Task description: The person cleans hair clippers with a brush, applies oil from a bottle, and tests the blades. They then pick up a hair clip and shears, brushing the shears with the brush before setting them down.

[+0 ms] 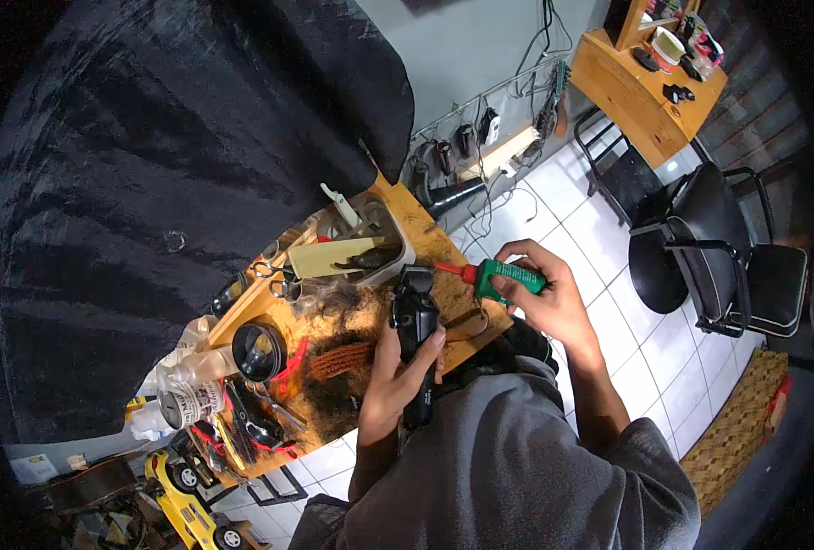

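Note:
My left hand [390,385] is wrapped round a black hair clipper [414,321], its blade end pointing away from me over the wooden table. In my right hand [553,298] is a small green oil bottle [512,278], tipped sideways between thumb and fingers. Its red nozzle [453,269] points at the clipper's blade end, very close to it. Loose dark hair [333,316] covers much of the tabletop [443,247] beside the clipper. An orange-brown comb-like piece [341,360] lies in the hair, left of my left hand.
A plastic tray [398,229] with tools stands at the table's back, near scissors [274,275]. Jars [258,352], bottles and another clipper [253,417] crowd the left end. A dark cloth [196,183] hangs behind. Black chairs [719,238] stand on the tiled floor to the right.

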Motion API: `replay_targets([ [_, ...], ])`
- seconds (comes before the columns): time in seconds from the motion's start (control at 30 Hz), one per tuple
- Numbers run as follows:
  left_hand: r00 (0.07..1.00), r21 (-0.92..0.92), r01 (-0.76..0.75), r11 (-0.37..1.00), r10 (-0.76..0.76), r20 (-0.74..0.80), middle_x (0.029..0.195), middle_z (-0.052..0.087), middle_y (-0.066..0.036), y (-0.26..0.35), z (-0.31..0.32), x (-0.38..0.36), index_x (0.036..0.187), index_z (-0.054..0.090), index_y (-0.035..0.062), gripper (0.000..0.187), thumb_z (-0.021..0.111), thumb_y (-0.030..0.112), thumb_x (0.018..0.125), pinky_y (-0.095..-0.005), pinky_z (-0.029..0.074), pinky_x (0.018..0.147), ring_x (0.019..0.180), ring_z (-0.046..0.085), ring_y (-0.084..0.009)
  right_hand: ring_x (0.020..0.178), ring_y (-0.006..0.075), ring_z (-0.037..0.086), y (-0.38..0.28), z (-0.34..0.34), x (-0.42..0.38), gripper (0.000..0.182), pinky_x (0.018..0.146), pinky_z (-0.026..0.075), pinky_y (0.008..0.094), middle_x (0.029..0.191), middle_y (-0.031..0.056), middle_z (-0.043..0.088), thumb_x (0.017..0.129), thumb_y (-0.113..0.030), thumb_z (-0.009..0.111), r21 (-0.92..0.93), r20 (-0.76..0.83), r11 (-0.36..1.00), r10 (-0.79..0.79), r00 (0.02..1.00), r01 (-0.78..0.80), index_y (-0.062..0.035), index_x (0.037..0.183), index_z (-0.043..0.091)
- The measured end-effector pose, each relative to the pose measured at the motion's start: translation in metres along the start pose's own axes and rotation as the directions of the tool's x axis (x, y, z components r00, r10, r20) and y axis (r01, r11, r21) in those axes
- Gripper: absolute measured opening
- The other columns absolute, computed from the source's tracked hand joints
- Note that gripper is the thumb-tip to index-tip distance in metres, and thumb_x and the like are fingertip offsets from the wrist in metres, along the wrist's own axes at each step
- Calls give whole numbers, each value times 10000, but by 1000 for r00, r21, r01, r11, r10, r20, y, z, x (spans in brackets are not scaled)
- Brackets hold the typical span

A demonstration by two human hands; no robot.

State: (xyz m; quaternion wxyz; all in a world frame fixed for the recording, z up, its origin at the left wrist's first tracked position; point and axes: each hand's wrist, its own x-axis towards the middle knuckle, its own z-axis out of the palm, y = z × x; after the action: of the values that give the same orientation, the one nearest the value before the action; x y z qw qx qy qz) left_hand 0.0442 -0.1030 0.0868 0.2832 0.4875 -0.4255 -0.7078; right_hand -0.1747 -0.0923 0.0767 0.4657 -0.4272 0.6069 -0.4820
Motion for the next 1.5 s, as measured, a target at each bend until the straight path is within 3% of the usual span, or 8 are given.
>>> replay_targets([
  [0.17, 997, 122, -44, 992, 36, 65, 884, 571, -51, -4, -2, 2, 1174, 432, 49, 281, 560, 93, 928, -264, 470, 555, 663, 548, -109, 569, 45, 510, -17, 8, -1, 264, 523, 405, 222, 679, 18, 599, 805, -137, 699, 119, 54, 991, 55, 997, -62, -43, 1023, 584],
  [0.47, 997, 58, -70, 996, 72, -35, 799, 543, -43, 10, -6, -5, 1120, 433, 22, 263, 586, 97, 920, -256, 458, 543, 633, 541, -98, 565, 71, 492, 12, 5, 4, 270, 531, 412, 236, 631, 20, 565, 776, -174, 724, -192, -48, 981, -23, 999, 13, -59, 989, 605],
  [0.83, 1000, 61, -10, 998, 9, 28, 901, 559, -72, -2, -4, 0, 1169, 423, 27, 327, 601, 129, 914, -273, 471, 531, 681, 563, -115, 589, 54, 528, -19, 9, -2, 268, 533, 401, 212, 707, 18, 608, 820, -126, 683, 96, 61, 992, 71, 996, -76, -31, 1044, 571],
  [0.97, 998, 90, -53, 995, 49, 44, 883, 557, -52, 2, 0, -1, 1157, 446, 36, 268, 568, 75, 921, -267, 464, 555, 662, 542, -114, 580, 61, 533, -17, 13, -1, 274, 532, 416, 227, 721, 35, 618, 802, -136, 700, 121, 78, 992, 12, 997, -22, -35, 1027, 582],
  [1.03, 998, 78, -62, 995, 64, -16, 862, 564, -50, 6, 2, -4, 1150, 449, 32, 263, 570, 79, 922, -266, 464, 544, 651, 542, -113, 571, 69, 530, -2, 15, 3, 273, 539, 427, 236, 700, 46, 620, 780, -141, 714, -55, 1, 995, -83, 997, 83, -46, 1006, 595],
  [1.13, 996, 71, -76, 995, 79, -35, 875, 555, -62, 8, -4, -4, 1157, 427, 30, 303, 593, 103, 915, -264, 466, 536, 660, 552, -114, 571, 75, 516, -3, 12, 1, 270, 547, 424, 235, 666, 53, 611, 763, -144, 721, -173, -61, 984, -44, 997, 33, -55, 989, 603],
  [1.27, 996, 52, -66, 996, 69, -53, 841, 548, -56, 7, -7, -3, 1148, 432, 29, 290, 592, 84, 913, -263, 462, 536, 651, 543, -111, 582, 73, 504, -4, 10, -1, 268, 556, 419, 233, 637, 50, 600, 765, -138, 713, -190, -63, 982, -4, 998, -8, -56, 994, 602],
  [1.5, 998, 39, -56, 998, 58, -27, 890, 556, -65, 5, 2, -2, 1152, 416, 28, 326, 611, 103, 903, -265, 471, 529, 665, 556, -110, 623, 69, 516, -5, 18, 2, 293, 583, 429, 234, 704, 58, 619, 770, -156, 728, 35, 2, 997, -63, 998, 63, -56, 1013, 599],
])
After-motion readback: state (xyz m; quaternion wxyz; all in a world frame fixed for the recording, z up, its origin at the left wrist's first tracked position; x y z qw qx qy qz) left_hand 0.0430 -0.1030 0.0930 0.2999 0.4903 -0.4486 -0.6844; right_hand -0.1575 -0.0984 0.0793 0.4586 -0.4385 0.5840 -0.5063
